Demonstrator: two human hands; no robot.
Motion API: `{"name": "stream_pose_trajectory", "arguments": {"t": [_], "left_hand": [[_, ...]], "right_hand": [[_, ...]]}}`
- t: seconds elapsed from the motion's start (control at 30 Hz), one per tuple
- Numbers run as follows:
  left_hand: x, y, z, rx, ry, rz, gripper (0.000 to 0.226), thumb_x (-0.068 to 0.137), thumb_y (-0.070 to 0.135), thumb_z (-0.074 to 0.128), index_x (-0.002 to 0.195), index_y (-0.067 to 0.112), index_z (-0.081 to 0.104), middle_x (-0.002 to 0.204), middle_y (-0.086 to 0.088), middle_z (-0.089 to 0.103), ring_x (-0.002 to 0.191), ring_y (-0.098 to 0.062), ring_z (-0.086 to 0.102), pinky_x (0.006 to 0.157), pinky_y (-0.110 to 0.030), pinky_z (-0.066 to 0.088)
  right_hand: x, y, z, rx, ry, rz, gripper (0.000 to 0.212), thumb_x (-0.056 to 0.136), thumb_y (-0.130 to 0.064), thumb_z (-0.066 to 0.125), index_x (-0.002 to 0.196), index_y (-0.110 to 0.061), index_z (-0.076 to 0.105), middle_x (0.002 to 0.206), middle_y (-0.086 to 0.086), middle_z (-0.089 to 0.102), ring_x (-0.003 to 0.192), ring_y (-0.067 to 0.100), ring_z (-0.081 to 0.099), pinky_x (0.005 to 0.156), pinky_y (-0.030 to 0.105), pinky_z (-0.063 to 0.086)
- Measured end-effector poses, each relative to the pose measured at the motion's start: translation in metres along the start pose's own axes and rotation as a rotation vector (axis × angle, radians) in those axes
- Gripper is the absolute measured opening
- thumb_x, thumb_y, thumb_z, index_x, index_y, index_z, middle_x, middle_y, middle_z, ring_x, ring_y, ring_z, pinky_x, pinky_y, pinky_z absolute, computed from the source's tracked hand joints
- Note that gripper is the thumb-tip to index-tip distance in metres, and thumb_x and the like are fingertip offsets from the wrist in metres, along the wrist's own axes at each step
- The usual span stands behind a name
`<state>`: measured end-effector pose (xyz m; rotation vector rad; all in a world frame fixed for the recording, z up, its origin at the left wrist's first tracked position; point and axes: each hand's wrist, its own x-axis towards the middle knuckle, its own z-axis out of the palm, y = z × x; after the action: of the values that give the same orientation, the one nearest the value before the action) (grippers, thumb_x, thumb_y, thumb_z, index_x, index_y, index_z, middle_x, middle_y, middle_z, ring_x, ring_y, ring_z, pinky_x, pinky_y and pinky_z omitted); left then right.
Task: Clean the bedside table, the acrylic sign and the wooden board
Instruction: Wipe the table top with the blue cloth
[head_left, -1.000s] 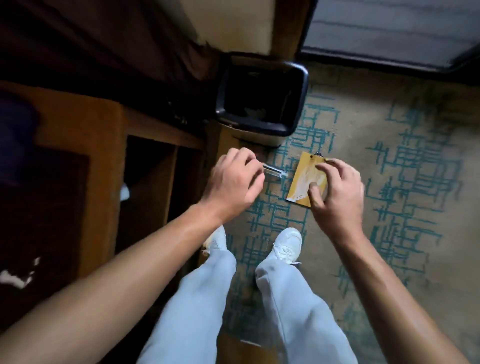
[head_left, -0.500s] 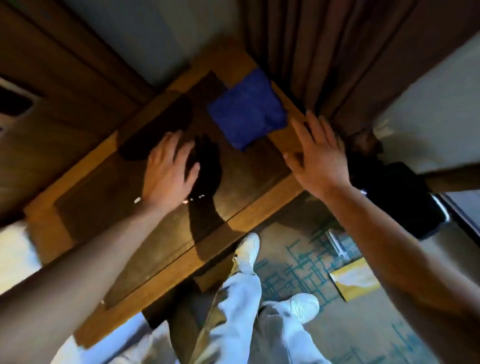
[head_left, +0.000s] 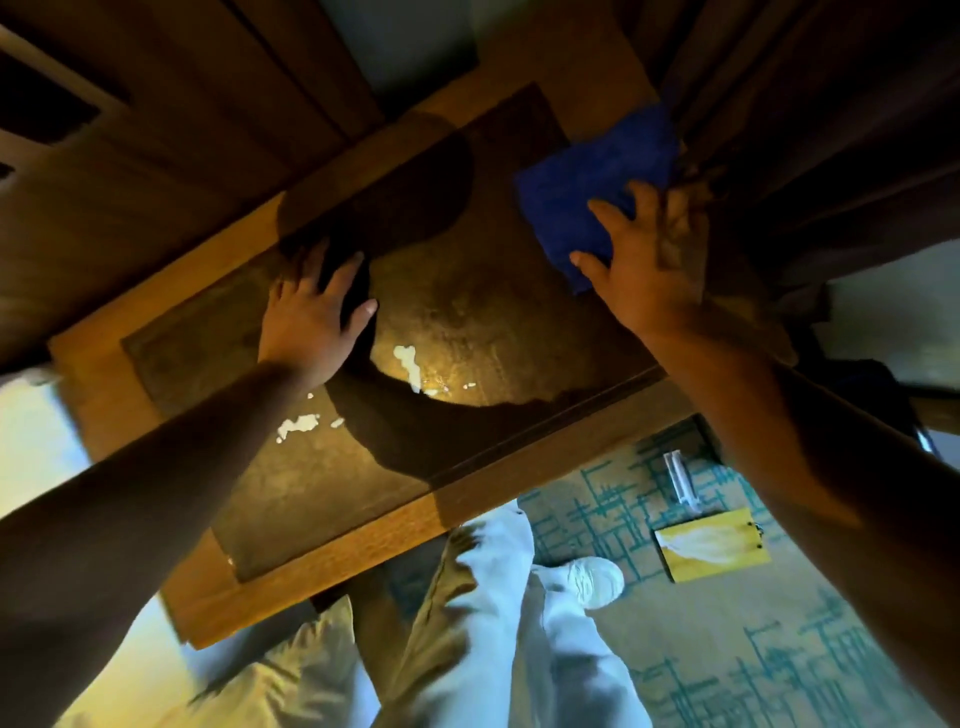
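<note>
Bench: wooden bedside top with a lighter rim and a darker inset panel, seen from above and tilted across the view; white smears on the panel near its middle, lit by a warm patch of light.
Cloth: blue, folded, lying on the far right corner of the bench, close against the curtain.
Right hand: palm down at the near edge of the cloth, fingers spread and overlapping the blue fabric; blurred, so cannot tell whether pressing on it or just above it; nothing pinched.
Left hand: flat over the dark panel left of the lit patch, fingers extended and slightly apart, holding nothing; contact with the surface looks likely, not certain.
Wooden board: on the carpet right of the bench, lying flat, pale yellow with a whitish smear across its face and a small dark fitting at its right edge.
Acrylic sign: small clear piece on the carpet just beyond the board, between the board and the bench edge, apart from both hands.
Carpet: beige with a teal line pattern.
Legs: light trousers and a white shoe standing at the near edge of the bench, shoe just beside the board.
Curtain: dark folds hanging at upper right, touching the bench corner by the cloth.
Bedding: pale fabric at lower left, beside the bench.
</note>
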<state>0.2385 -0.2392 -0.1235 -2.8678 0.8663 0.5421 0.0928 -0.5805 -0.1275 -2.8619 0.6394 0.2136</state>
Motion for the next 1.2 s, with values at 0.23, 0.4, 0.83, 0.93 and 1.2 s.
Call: {"name": "stream_pose_trajectory", "arguments": {"t": [0.23, 0.4, 0.83, 0.93, 1.2], "left_hand": [[0.006, -0.005, -0.004, -0.011, -0.038, -0.004, 0.063, 0.1, 0.063, 0.034, 0.156, 0.036, 0.023, 0.161, -0.016, 0.031, 0.138, -0.045, 0.043, 0.113, -0.059, 0.033], [-0.015, -0.019, -0.026, -0.186, 0.062, -0.036, 0.056, 0.102, 0.049, 0.046, 0.154, 0.03, 0.033, 0.158, -0.013, 0.037, 0.133, -0.04, 0.048, 0.11, -0.052, 0.039], [-0.21, -0.076, 0.106, -0.244, 0.124, -0.571, 0.088, 0.093, 0.068, 0.037, 0.157, 0.009, 0.024, 0.168, -0.016, 0.015, 0.156, -0.035, 0.01, 0.125, -0.05, 0.008], [-0.21, -0.074, 0.115, -0.227, 0.171, -0.575, 0.085, 0.096, 0.065, 0.036, 0.158, 0.009, 0.022, 0.169, -0.016, 0.012, 0.156, -0.035, 0.008, 0.126, -0.053, 0.007], [-0.21, -0.077, 0.12, -0.216, 0.246, -0.584, 0.083, 0.095, 0.065, 0.035, 0.157, 0.011, 0.024, 0.169, -0.014, 0.014, 0.156, -0.034, 0.01, 0.126, -0.052, 0.006]], "right_hand": [[0.008, -0.01, 0.002, 0.119, 0.008, 0.042, 0.034, 0.093, -0.02, 0.055, 0.125, -0.008, 0.057, 0.135, 0.027, 0.051, 0.12, 0.05, 0.049, 0.091, 0.058, 0.049], [-0.001, -0.02, -0.013, 0.432, 0.013, 0.032, 0.037, 0.096, -0.027, 0.059, 0.128, -0.008, 0.059, 0.129, 0.022, 0.053, 0.114, 0.039, 0.055, 0.095, 0.04, 0.04], [-0.014, -0.136, 0.031, 0.394, 0.245, -0.189, 0.036, 0.099, -0.037, 0.05, 0.113, -0.007, 0.063, 0.127, 0.019, 0.056, 0.115, 0.035, 0.056, 0.097, 0.039, 0.04], [-0.002, -0.161, 0.041, 0.387, 0.269, -0.278, 0.031, 0.097, -0.035, 0.053, 0.105, -0.007, 0.064, 0.131, 0.018, 0.057, 0.118, 0.036, 0.055, 0.099, 0.039, 0.04], [-0.014, -0.158, 0.071, 0.263, 0.134, -0.474, 0.05, 0.101, -0.025, 0.05, 0.149, -0.017, 0.042, 0.156, 0.023, 0.038, 0.146, 0.043, 0.032, 0.119, 0.049, 0.03]]}}
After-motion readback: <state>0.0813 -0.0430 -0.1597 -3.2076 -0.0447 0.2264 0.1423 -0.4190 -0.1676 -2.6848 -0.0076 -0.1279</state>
